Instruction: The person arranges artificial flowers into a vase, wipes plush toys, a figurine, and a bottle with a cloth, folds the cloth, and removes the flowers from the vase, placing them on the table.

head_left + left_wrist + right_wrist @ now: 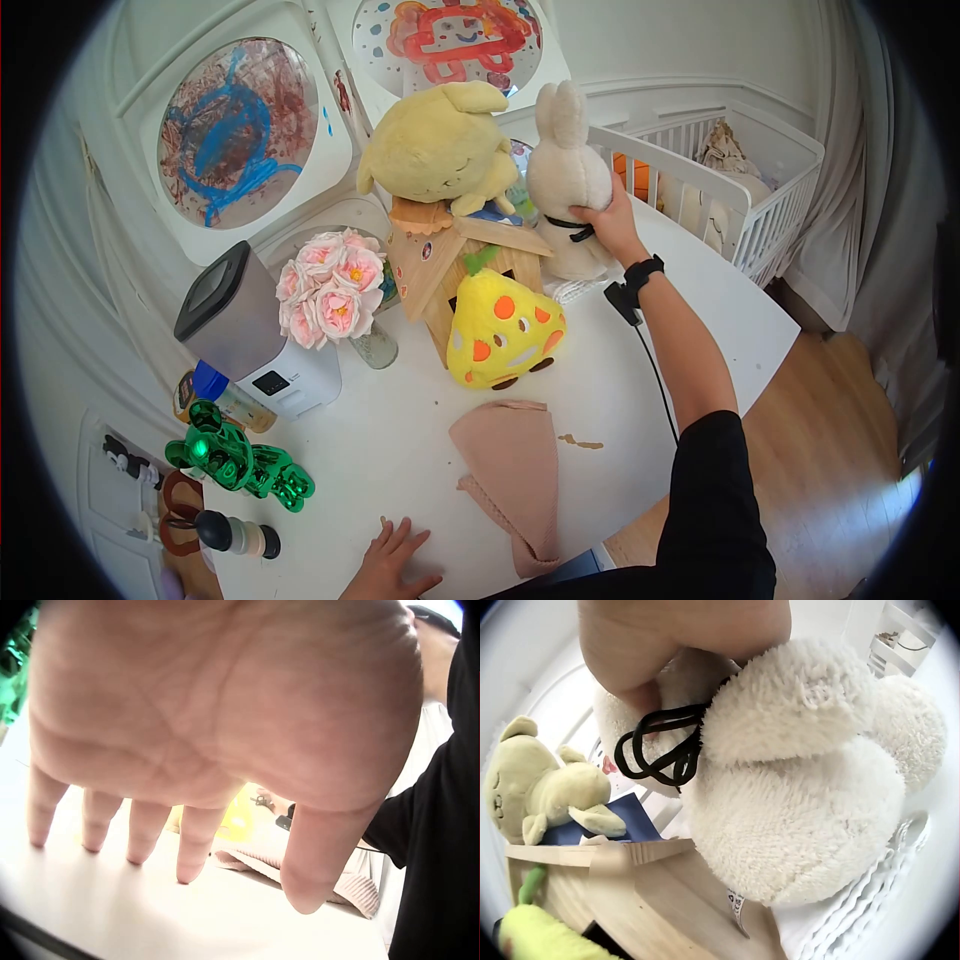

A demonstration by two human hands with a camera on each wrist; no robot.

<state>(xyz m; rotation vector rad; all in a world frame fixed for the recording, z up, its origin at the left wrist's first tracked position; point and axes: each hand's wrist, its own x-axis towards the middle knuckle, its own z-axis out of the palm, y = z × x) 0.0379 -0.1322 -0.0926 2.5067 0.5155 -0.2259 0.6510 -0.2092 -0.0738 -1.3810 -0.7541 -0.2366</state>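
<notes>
My right hand (607, 222) grips a white plush bunny (566, 165) round its neck, over a black cord tied in a bow (676, 746). The bunny stands upright at the table's back right, by a white ruffled cloth (870, 900). Beside it is a wooden toy house (425, 265) with a pale yellow plush animal (430, 140) on top. A yellow plush (505, 335) with orange spots leans on the house front. My left hand (392, 562) is spread at the near edge, fingertips on the tabletop. To its right lies a folded pink cloth (515, 470).
On the left of the white table (400, 450) are a shiny green bear figure (240, 455), a dark-capped bottle (235, 535), a grey-and-white appliance (265, 330) and pink roses (335, 285) in a glass vase (376, 347). A white crib (720, 185) stands behind at right.
</notes>
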